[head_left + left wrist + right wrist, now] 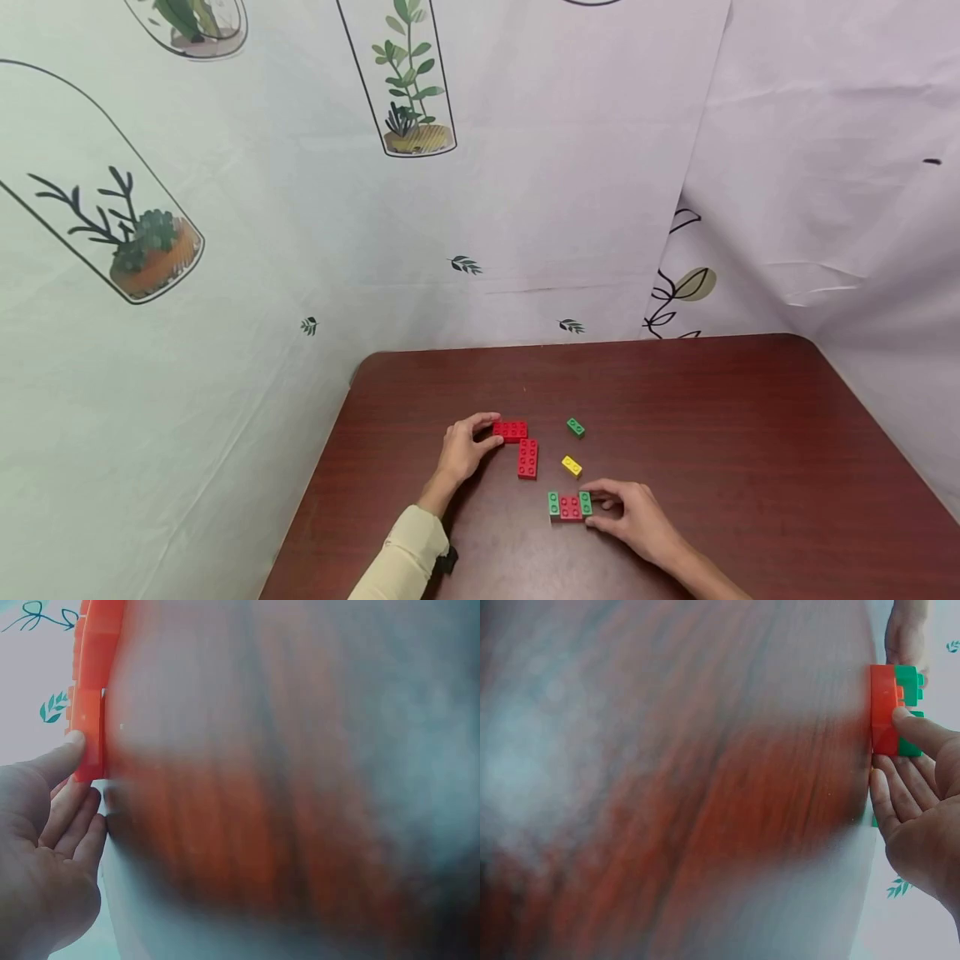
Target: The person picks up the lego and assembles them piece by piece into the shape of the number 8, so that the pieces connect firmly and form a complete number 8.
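Observation:
My left hand (pixel 460 451) pinches the left end of a red toy building brick (pixel 511 431), thumb at the near side and index finger at the far side. A second red brick (pixel 528 458) lies lengthwise just nearer, close to its right end. Closer to me, my right hand (pixel 636 518) grips the right end of a red brick (pixel 570 507) bearing a small green brick (pixel 553 503) on its left end and another green brick (pixel 585 502) on its right end. In the right wrist view the thumb presses the side of this stack (pixel 883 712), with the other fingers beneath.
A small yellow brick (pixel 572 466) lies behind the stack, and a loose green brick (pixel 575 427) farther back. All sit on a dark red-brown wooden table (pixel 705 425). Its far edge meets a pale curtain (pixel 525 217) printed with plants.

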Demonstrator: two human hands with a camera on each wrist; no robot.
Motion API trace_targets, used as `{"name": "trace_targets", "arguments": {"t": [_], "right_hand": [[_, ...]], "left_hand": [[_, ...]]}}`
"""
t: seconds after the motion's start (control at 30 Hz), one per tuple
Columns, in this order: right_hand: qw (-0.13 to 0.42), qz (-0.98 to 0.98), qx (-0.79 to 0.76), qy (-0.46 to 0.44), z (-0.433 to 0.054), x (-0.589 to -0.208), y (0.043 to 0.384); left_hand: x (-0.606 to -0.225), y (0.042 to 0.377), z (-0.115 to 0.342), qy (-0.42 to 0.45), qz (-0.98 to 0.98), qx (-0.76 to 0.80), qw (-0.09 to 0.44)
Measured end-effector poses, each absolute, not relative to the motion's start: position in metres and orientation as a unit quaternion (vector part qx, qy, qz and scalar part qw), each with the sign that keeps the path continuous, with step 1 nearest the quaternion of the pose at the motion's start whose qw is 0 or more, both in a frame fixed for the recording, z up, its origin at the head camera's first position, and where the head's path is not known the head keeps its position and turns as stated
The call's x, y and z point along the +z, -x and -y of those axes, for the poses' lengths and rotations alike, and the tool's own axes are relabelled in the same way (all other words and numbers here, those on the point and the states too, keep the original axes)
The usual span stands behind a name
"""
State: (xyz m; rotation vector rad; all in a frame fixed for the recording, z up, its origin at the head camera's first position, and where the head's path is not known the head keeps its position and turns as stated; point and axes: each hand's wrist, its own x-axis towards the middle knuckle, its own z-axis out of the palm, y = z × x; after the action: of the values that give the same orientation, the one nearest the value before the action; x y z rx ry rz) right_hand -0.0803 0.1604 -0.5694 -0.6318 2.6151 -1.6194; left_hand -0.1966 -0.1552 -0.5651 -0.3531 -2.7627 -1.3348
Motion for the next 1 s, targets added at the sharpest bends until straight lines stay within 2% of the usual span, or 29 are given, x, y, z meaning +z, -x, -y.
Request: {"name": "trace_targets", "arguments": {"t": [0.27,0.57,1.0], "right_hand": [[-0.048,-0.844,-0.491,0.213,-0.157,-0.571,0.082],[-0.07,-0.843,-0.488,0.215,-0.155,-0.571,0.085],[-0.035,-0.856,-0.482,0.182,-0.154,-0.567,0.089]], "left_hand": [[-0.558,0.2,0.163,0.118,0.89,-0.439,0.021],[-0.543,0.192,0.161,0.136,0.873,-0.468,0.022],[-0.519,0.165,0.136,0.206,0.838,-0.505,-0.003]]}}
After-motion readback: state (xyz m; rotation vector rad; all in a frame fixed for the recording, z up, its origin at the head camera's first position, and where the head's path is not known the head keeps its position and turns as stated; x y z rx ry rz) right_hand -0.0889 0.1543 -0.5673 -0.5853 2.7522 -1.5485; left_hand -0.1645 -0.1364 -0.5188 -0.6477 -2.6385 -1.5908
